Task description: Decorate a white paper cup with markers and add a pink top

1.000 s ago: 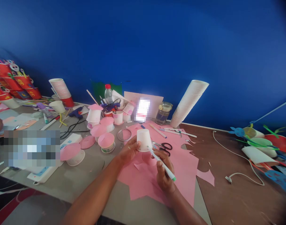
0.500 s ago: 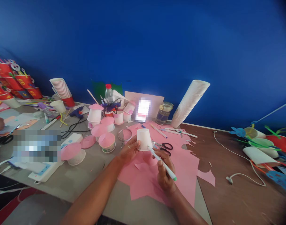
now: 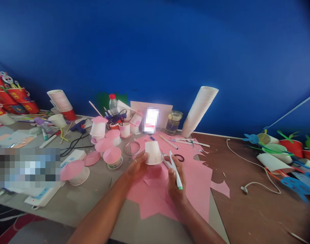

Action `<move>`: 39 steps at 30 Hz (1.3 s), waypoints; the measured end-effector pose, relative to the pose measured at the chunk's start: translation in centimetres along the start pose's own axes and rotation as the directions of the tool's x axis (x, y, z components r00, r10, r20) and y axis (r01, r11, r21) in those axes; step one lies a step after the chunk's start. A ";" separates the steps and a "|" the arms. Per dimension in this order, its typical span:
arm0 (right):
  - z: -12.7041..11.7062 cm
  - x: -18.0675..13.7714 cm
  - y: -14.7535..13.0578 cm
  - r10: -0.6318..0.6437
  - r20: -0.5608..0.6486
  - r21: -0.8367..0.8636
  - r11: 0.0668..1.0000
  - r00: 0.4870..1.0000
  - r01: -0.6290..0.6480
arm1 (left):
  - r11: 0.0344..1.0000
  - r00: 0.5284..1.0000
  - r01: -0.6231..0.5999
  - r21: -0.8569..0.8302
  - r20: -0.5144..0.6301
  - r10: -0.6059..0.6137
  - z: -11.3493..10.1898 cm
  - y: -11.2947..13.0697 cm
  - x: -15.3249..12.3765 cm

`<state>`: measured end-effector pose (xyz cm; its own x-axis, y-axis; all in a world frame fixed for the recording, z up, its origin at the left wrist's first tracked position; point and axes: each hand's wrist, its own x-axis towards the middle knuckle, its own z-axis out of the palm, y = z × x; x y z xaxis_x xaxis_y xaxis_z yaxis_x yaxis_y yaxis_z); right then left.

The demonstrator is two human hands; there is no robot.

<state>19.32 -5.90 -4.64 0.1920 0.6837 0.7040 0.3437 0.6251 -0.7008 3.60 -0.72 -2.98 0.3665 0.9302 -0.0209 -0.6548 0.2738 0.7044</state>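
My left hand [image 3: 138, 166] grips a white paper cup [image 3: 153, 153] by its side, turned upside down with the wide rim low. Faint marks show near the cup's lower right. In my right hand [image 3: 177, 181] is a white marker pen [image 3: 174, 169] with a green end, its tip pointing up and away, a little to the right of the cup and apart from it. Beneath both hands lies a sheet of pink paper [image 3: 193, 189] with cut edges. Scissors [image 3: 179, 158] rest on it behind my right hand, partly hidden.
Paper cups with pink tops [image 3: 112, 156] stand to the left, near a roll of tape [image 3: 132, 148] and a power strip [image 3: 46, 193]. A tall leaning stack of cups [image 3: 200, 110], a glass jar [image 3: 173, 122] and a lit phone [image 3: 151, 120] are behind. A white cable [image 3: 262, 166] lies right.
The marker's tip has come away from the cup and now points upward at its right. My left hand still holds the cup. The whole view has shifted slightly.
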 end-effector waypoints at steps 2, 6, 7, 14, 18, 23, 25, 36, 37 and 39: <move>0.0 -0.2 0.0 -0.012 0.030 0.001 1.000 0.999 0.012 | 1.000 1.000 0.014 -0.003 0.005 -0.014 0.0 -0.2 -0.1; 0.0 -0.1 -0.1 -0.042 0.047 -0.020 0.999 0.998 0.043 | 1.000 1.000 0.018 0.006 -0.006 -0.018 0.3 -0.4 0.0; 0.0 -0.1 -0.1 -0.047 0.048 -0.027 0.998 0.998 0.048 | 1.000 1.000 0.003 0.012 -0.013 -0.003 0.4 -0.4 0.1; 0.0 0.1 -0.3 -0.093 0.075 -0.054 0.994 0.993 0.098 | 0.998 1.000 -0.001 0.061 0.014 0.001 0.8 -0.6 0.1; -0.1 0.3 -0.5 -0.117 0.091 -0.031 0.992 0.989 0.120 | 0.984 0.994 -0.066 0.163 0.092 0.051 0.6 -0.9 -0.3; -0.3 0.3 -0.6 -0.125 0.107 0.002 0.992 0.986 0.125 | 0.983 0.998 -0.064 0.172 0.008 0.064 0.5 -0.8 -0.3; -0.3 0.3 -0.4 -0.116 0.065 -0.003 0.993 0.991 0.116 | 0.985 0.997 -0.061 0.163 -0.035 0.068 0.5 -0.8 -0.2; -0.9 0.8 -1.1 -0.110 0.093 0.053 0.993 0.990 0.105 | 0.994 0.993 -0.083 0.066 -0.082 0.088 1.6 -0.2 -0.3; -0.9 0.9 -1.3 -0.121 0.102 0.061 0.991 0.987 0.115 | 0.995 0.993 -0.082 0.063 -0.081 0.087 1.7 -0.2 -0.4; -0.9 0.9 -1.7 -0.131 0.115 0.074 0.990 0.985 0.123 | 0.995 0.993 -0.079 0.061 -0.087 0.084 1.8 -0.1 -0.4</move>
<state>19.79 -6.65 -2.71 0.0383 0.6346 0.7719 0.2959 0.7306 -0.6154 4.73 -1.56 -1.80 0.2513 0.9676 -0.0227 -0.6399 0.1837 0.7462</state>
